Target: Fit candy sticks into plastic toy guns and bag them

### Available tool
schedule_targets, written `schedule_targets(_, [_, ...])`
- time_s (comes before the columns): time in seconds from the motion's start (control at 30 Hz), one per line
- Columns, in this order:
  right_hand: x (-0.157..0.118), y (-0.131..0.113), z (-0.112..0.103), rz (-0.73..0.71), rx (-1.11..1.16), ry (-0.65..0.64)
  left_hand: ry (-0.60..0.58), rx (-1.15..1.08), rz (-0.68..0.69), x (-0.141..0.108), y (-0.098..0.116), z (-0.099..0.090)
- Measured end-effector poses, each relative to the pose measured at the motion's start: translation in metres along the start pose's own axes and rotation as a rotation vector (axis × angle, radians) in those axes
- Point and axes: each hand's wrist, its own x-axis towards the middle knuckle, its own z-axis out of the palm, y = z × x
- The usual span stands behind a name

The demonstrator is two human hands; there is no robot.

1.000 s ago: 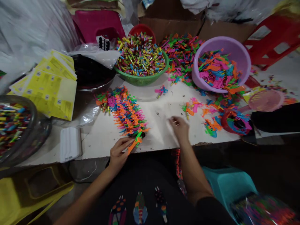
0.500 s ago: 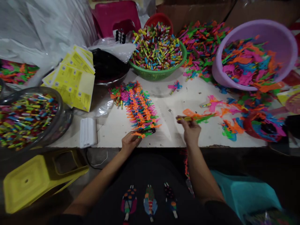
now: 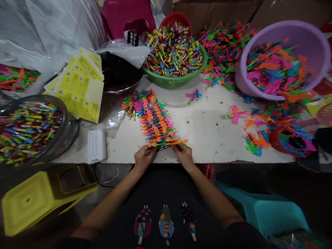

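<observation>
A long stack of small orange, pink, blue and green plastic toys (image 3: 157,119) lies on the white table, its near end at the front edge. At the left corner of that end, my left hand (image 3: 143,158) is closed on a black grid strip (image 3: 164,147) under the toys. My right hand (image 3: 184,155) pinches the near right corner, where an orange toy (image 3: 178,141) sticks out; its fingertips are partly hidden.
A green basket (image 3: 176,82) of small colourful tubes stands at the back, a purple basin (image 3: 241,69) of toys at the right. Left are yellow sheets (image 3: 80,93), a white box (image 3: 97,147) and a dark bowl (image 3: 68,121) of tubes. Loose toys (image 3: 255,141) lie right.
My right hand has moved left from the middle of the table, bringing the orange and green toys to the near end of the stack. My left hand has stayed at its corner.
</observation>
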Motion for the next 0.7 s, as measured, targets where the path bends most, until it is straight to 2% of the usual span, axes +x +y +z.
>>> schedule_targets(0.1, [-0.001,0.003,-0.002,-0.033,-0.051,-0.015,0.014,0.022,0.017,-0.001,0.000,-0.001])
schedule_targets(0.3, [0.000,0.010,-0.004,-0.072,0.031,-0.071,0.027,0.010,0.069,0.003,0.006,-0.001])
schedule_targets(0.53, [0.001,0.013,-0.001,-0.112,0.062,-0.067,-0.050,0.074,-0.043,0.007,0.012,-0.004])
schedule_targets(0.7, [0.000,0.013,-0.002,-0.187,-0.044,-0.041,-0.080,0.102,-0.126,0.006,0.011,-0.001])
